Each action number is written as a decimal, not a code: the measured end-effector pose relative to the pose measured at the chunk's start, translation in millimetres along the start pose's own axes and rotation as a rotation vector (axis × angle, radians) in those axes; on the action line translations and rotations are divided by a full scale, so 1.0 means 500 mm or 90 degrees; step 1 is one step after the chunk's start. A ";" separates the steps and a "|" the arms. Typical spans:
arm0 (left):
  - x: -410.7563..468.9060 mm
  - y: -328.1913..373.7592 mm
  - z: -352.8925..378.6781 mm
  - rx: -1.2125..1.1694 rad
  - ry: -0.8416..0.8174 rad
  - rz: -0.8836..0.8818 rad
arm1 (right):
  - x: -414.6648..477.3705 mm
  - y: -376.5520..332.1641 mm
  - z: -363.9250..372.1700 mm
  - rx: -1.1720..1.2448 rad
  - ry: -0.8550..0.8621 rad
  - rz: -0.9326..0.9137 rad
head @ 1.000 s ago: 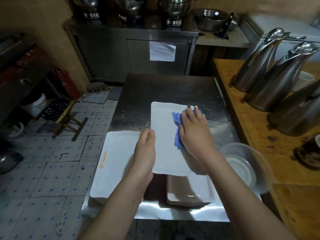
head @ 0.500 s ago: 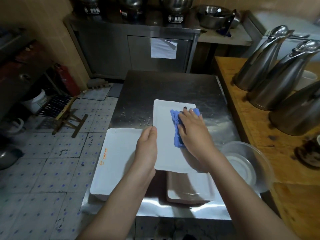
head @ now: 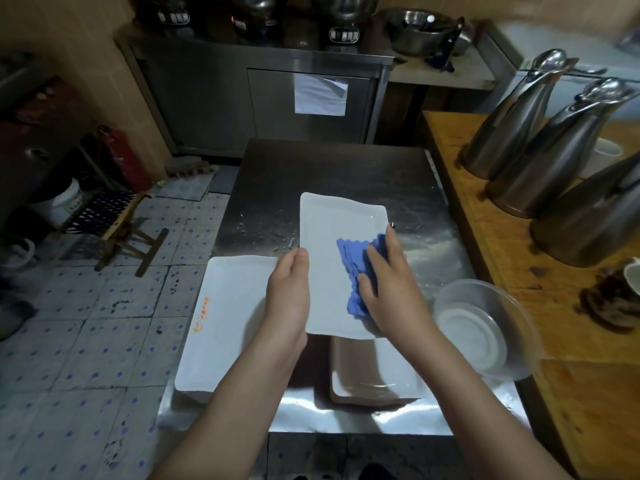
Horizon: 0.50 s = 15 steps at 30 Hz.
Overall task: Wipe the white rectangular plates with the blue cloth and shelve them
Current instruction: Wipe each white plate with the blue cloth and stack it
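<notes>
A white rectangular plate (head: 329, 237) is held above the steel table (head: 346, 168). My left hand (head: 289, 289) grips its left edge, thumb on top. My right hand (head: 391, 285) presses the blue cloth (head: 353, 268) flat on the plate's right half with straight fingers. A larger white rectangular plate (head: 225, 323) with an orange logo lies on the table's left front. Another white plate stack (head: 367, 379) sits below the held plate near the front edge.
A clear plastic bowl (head: 485, 327) holding a small white dish stands at the table's right. Three steel jugs (head: 519, 126) stand on the wooden counter (head: 485, 237) to the right. A steel cabinet (head: 259, 98) stands behind; a folding stool (head: 121, 230) is on the tiled floor, left.
My right hand has slid the blue cloth down the plate toward me, from the far end to the middle right. My left hand keeps its grip on the left edge.
</notes>
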State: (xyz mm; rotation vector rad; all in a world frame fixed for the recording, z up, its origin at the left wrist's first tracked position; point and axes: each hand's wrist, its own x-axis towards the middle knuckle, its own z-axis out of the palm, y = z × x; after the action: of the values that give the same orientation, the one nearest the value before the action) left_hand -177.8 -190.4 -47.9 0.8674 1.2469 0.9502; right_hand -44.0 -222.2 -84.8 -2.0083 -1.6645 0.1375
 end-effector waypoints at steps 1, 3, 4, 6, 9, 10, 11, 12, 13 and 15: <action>0.001 -0.002 0.002 0.001 0.001 0.001 | -0.011 0.004 0.001 0.015 -0.008 -0.007; 0.001 -0.010 0.008 0.009 -0.005 0.006 | -0.012 0.014 -0.001 0.046 -0.027 0.029; 0.000 -0.016 0.011 0.014 -0.010 0.009 | -0.008 0.019 -0.004 0.050 -0.026 0.055; -0.004 -0.026 0.017 0.024 -0.016 0.019 | 0.002 0.025 -0.012 0.054 -0.022 0.117; -0.009 -0.035 0.021 0.030 -0.015 0.031 | 0.001 0.024 -0.020 0.098 -0.025 0.186; -0.011 -0.038 0.020 0.032 -0.015 0.031 | -0.004 0.025 -0.018 0.110 -0.015 0.189; -0.013 -0.042 0.021 0.033 -0.014 0.031 | -0.010 0.027 -0.018 0.117 0.003 0.186; -0.015 -0.046 0.021 0.035 -0.012 0.031 | -0.015 0.027 -0.018 0.119 0.028 0.177; -0.018 -0.051 0.022 0.038 -0.010 0.030 | -0.020 0.029 -0.020 0.117 0.050 0.163; -0.024 -0.057 0.024 0.043 -0.004 0.031 | -0.023 0.033 -0.022 0.121 0.058 0.121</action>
State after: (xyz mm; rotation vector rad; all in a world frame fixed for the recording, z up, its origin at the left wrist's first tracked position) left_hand -163.5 -212.5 -68.1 0.9571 1.2635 0.9472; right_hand -27.8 -238.5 -85.9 -1.9936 -1.3492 0.2577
